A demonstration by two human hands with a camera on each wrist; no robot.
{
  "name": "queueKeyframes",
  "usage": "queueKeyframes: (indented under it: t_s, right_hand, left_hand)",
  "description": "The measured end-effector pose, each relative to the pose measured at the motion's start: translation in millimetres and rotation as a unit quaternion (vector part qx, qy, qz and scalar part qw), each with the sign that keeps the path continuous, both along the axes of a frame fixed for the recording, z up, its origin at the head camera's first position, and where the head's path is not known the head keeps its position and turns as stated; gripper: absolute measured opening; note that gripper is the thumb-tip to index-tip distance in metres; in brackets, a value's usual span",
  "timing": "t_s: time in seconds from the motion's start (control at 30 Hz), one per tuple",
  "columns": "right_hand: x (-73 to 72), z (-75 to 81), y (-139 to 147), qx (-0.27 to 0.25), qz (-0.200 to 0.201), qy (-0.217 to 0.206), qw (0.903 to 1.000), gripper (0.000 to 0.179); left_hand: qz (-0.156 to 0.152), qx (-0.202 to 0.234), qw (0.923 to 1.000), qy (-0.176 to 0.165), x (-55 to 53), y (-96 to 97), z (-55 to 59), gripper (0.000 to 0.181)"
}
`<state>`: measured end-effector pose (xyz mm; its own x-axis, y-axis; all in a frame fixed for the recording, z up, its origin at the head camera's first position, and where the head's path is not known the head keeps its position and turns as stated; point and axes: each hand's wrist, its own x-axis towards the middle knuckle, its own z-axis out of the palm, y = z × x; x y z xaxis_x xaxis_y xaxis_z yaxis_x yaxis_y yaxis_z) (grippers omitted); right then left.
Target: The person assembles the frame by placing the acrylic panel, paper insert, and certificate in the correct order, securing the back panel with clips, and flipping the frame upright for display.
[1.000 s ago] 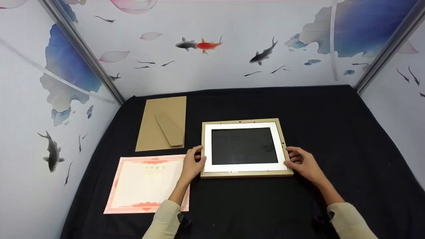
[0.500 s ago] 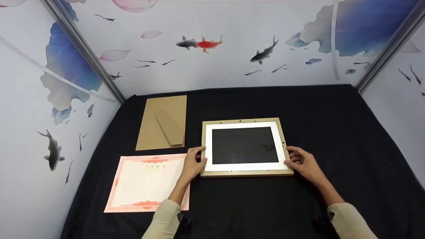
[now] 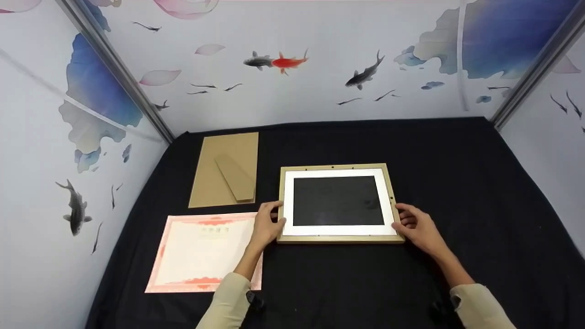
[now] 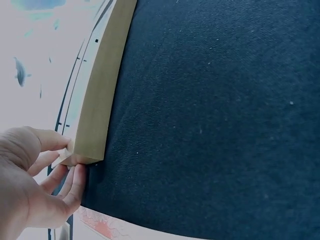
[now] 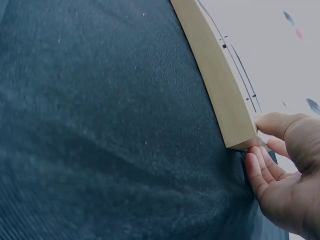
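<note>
A light wooden picture frame (image 3: 340,239) lies on the black cloth, with a white mat (image 3: 338,230) inside it around a dark rectangular opening. My left hand (image 3: 267,224) grips the frame's left side near the front corner. On the opposite side, my right hand (image 3: 419,228) holds the frame in the same way. The left wrist view has the thumb on top of the wooden edge (image 4: 97,110) and fingertips at its underside. Thumb and fingers likewise pinch the corner of the frame (image 5: 222,95) in the right wrist view.
A pink-bordered certificate sheet (image 3: 201,256) lies at the left, partly under my left forearm. Behind it is a brown backing board (image 3: 208,173) with a stand flap (image 3: 237,180). White printed panels (image 3: 311,100) border the cloth-covered table (image 3: 347,283) at the back and sides.
</note>
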<state>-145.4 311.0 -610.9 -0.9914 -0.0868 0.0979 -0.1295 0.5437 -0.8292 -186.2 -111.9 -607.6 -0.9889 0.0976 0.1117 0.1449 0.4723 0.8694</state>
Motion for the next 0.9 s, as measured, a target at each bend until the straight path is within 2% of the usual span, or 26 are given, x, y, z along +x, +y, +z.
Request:
queueKeyframes:
  t_s: [0.27, 0.5, 0.77, 0.9]
  right_hand:
    - [4.1, -1.3, -2, 0.003, -0.013, 0.004, 0.9999, 0.050]
    - [3.4, -3.8, -3, -0.007, -0.021, -0.002, 0.9998, 0.050]
    - [5.6, -5.9, -5, -0.016, -0.027, -0.008, 0.9995, 0.051]
    - [6.8, -5.8, -3, -0.019, -0.028, -0.002, 0.9994, 0.051]
  left_hand:
    - [0.000, 0.004, 1.0000, 0.002, -4.4, 0.7, -0.4, 0.044]
    - [-0.033, 0.019, 0.9992, 0.004, -7.0, -7.8, -0.5, 0.046]
    - [-0.056, 0.046, 0.9963, -0.046, -6.9, -21.1, 2.5, 0.047]
    - [-0.074, 0.069, 0.9936, -0.051, -5.2, -25.4, 5.1, 0.045]
